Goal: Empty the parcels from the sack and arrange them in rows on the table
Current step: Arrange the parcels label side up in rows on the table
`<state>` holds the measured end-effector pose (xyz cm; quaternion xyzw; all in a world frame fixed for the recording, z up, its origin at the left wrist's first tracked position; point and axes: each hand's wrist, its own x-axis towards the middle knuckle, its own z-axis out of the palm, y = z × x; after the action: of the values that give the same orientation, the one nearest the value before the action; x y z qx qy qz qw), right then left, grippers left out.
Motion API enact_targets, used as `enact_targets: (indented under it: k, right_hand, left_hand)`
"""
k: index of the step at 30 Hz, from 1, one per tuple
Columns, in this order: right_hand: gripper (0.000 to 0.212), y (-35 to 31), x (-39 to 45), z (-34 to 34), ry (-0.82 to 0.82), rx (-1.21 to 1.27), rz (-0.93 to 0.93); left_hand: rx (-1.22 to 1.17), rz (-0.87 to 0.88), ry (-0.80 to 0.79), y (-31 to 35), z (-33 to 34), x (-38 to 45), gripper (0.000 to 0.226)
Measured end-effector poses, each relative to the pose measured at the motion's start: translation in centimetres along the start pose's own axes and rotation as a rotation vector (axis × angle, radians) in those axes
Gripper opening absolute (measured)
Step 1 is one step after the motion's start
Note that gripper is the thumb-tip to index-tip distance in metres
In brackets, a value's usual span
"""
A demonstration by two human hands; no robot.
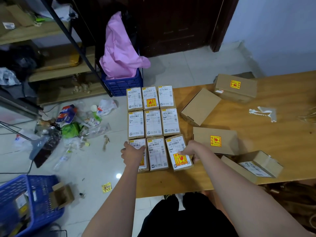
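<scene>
At the wooden tabletop's (256,134) left edge, nine white-labelled brown cardboard parcels (153,123) form three rows; left hand (132,153) and right hand (192,151) rest loose-fingered on the nearest row's ends.

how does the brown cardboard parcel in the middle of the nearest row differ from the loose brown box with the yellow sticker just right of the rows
The middle parcel of the nearest row shows a white shipping label; the loose box with the yellow sticker shows plain cardboard with only that sticker. The row parcel lies lengthwise, packed tight between neighbours that the left hand and right hand rest on; the loose box lies crosswise, standing apart. Both are brown cardboard on the wooden table.
</scene>
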<state>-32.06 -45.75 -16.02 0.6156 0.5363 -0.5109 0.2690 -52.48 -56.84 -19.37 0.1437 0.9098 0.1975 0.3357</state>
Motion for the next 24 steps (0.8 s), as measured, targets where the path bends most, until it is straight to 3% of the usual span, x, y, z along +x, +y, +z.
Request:
enact_targets:
  k: [10, 24]
  right_hand:
    - [0.055, -0.4, 1.2, 1.6, 0.075, 0.017, -0.031]
    - [0.041, -0.8, 3.0, 2.2, 0.083, 0.166, 0.047]
  left_hand:
    - [-0.044, -0.033, -0.094, -1.0, 0.3, 0.8, 0.094]
    - [-0.09, -0.079, -0.137, -1.3, 0.3, 1.5, 0.075]
